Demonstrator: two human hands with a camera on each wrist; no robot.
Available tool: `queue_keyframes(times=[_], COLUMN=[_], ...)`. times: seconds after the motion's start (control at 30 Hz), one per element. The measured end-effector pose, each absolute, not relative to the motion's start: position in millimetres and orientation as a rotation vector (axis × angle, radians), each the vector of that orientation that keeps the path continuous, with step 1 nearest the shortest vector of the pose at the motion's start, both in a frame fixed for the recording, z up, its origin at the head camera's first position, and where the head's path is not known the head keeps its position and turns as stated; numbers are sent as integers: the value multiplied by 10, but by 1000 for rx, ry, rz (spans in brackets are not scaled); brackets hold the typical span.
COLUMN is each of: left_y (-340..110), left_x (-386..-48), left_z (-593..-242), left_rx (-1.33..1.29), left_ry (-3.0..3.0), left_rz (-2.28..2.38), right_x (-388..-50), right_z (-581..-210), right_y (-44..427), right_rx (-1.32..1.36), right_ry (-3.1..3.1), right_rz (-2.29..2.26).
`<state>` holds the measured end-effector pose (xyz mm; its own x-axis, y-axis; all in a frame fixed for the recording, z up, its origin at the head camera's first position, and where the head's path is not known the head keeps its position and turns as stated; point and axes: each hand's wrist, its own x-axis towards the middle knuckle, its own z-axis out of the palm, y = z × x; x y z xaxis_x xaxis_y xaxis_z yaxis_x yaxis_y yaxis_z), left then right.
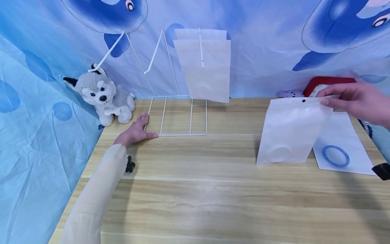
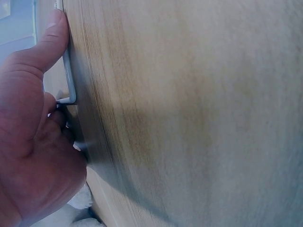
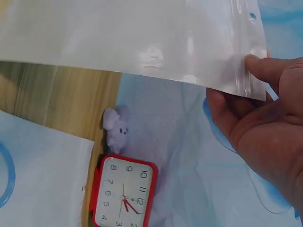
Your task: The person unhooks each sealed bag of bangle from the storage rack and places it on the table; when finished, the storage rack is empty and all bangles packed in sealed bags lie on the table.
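Observation:
My left hand (image 1: pixel 136 131) rests at the front left corner of a white wire rack (image 1: pixel 182 135), thumb along the front wire and fingers by the side wire. In the left wrist view that thumb (image 2: pixel 51 40) lies straight on the wire. My right hand (image 1: pixel 359 100) pinches the top corner of a white zip bag (image 1: pixel 289 132), held upright with its punched hole showing. A faint round shape shows near its bottom. White bags (image 1: pixel 210 67) hang from the rack's right prong. Under the right hand lies another white bag (image 1: pixel 356 142) showing a blue ring (image 1: pixel 336 156).
A grey and white plush dog (image 1: pixel 99 93) sits left of the rack. A red-framed clock (image 3: pixel 124 191) and a small lilac plush (image 3: pixel 116 130) stand at the back right. Blue printed cloth (image 1: pixel 259 51) hangs behind the wooden table (image 1: pixel 207 203).

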<state>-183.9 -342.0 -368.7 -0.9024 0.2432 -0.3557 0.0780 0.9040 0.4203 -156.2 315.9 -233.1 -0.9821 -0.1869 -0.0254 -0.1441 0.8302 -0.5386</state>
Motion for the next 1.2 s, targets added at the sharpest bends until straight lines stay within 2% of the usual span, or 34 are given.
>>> queue_keyframes(times=[0.43, 0.73, 1.2], left_y=[-3429, -3405, -3409], left_x=[-1822, -1813, -1830], left_z=[-3702, -3713, -3707], left_rx=[234, 229, 232], left_ry=[2663, 2665, 2669], left_rz=[575, 559, 560], right_x=[-1963, -2057, -2180], right_z=[-2582, -2853, -3019], right_y=[3099, 3126, 3164], right_rx=[-253, -234, -215], right_ry=[2867, 2783, 2704], right_rz=[-861, -867, -895])
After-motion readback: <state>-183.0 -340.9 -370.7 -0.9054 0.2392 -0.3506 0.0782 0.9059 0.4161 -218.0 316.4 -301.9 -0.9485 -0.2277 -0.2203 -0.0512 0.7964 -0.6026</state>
